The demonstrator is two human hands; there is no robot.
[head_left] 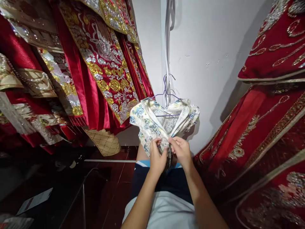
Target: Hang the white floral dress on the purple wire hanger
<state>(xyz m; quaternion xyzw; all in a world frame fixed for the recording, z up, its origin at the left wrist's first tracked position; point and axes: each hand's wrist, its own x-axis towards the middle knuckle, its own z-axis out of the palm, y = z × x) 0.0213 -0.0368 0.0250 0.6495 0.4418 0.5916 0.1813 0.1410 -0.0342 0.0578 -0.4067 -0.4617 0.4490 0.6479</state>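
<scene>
A short-sleeved floral garment [147, 122], white with blue and yellow-green flowers, hangs in front of me on a thin purple hanger [164, 92]. Its V-shaped neckline opens toward me, and its lower part drops between my legs. My left hand [158, 156] pinches the fabric just below the neckline's crossing. Close beside it, my right hand [180, 151] grips the edge of the right front panel between thumb and fingers. The exact bit of cloth or any fastening under my fingertips is too small to make out.
Red costumes with gold and silver sequins [114, 70] hang on the left. More red embroidered garments [257, 117] stand on the right. Behind the hanger is a white wall [205, 38] with a vertical strip. A white card [34, 201] lies on a dark surface at lower left.
</scene>
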